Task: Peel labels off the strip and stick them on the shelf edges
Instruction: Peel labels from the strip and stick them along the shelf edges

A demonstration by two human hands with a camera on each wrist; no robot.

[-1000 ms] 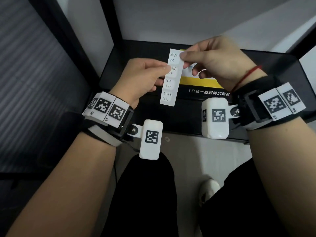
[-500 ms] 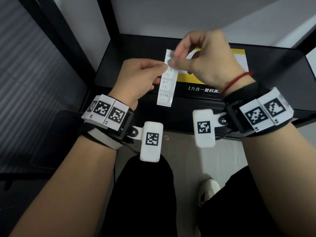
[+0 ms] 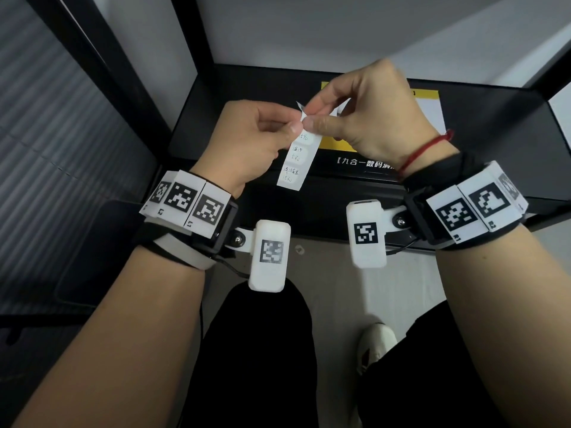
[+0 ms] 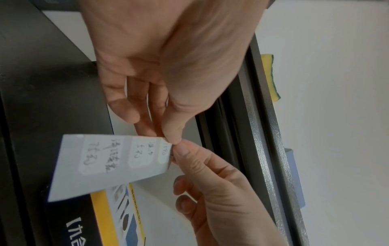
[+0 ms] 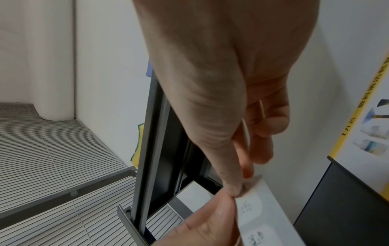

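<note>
A white label strip (image 3: 298,162) with handwritten labels hangs over the black shelf (image 3: 247,97). My left hand (image 3: 292,131) pinches the strip near its top between thumb and forefinger. My right hand (image 3: 309,114) pinches the topmost label (image 3: 301,111), whose white corner stands up off the backing. In the left wrist view the strip (image 4: 109,163) shows three written labels, with both thumbs meeting at its upper edge. In the right wrist view my right hand (image 5: 238,188) nips the strip's (image 5: 263,216) top end against my left hand (image 5: 206,224). The shelf's front edge (image 3: 340,193) lies just below the strip.
A yellow, white and black box (image 3: 429,109) lies on the shelf behind my right hand. Black uprights (image 3: 191,41) frame the shelf on the left. A grey slatted surface (image 3: 46,118) runs along the left. My legs and a white shoe (image 3: 375,344) are below.
My right hand has dropped from the strip's top end to meet my left thumb. The top of the strip now stands bent up between the fingers, and less of it shows above them.
</note>
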